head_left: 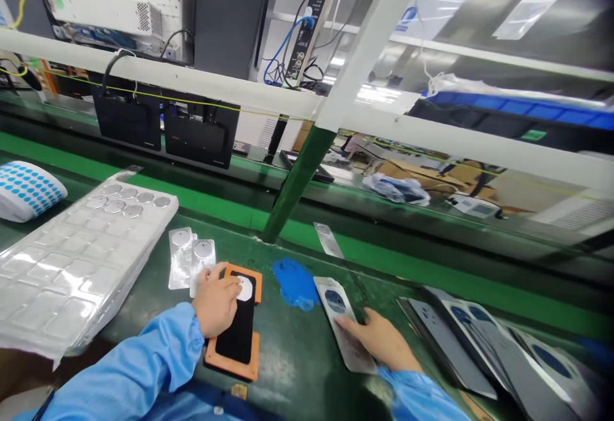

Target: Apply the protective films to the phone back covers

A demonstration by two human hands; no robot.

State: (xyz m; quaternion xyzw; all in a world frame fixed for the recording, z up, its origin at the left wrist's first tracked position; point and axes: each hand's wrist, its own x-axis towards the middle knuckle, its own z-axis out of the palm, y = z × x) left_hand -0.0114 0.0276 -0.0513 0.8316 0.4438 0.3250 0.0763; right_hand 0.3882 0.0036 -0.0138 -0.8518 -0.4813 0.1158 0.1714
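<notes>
My left hand [217,301] reaches over the left edge of an orange fixture [231,368] that frames a black rectangular pad [236,334]. Its fingers are apart, and one fingertip touches a white rounded piece [245,288] at the pad's upper end. My right hand [386,342] grips a grey phone back cover [354,349] by its right side, thumb on the face below the dark round camera area [335,301]. The cover lies slanted on the green bench; some fingers are hidden beside it. Clear plastic strips with round discs [204,249] lie just beyond my left hand.
At left stands a clear plastic tray stack [52,267] with several round discs, beside a roll of blue-dot stickers [29,189]. A crumpled blue film [296,283] lies between my hands. More phone covers [508,350] overlap at right. A green post [300,184] rises behind.
</notes>
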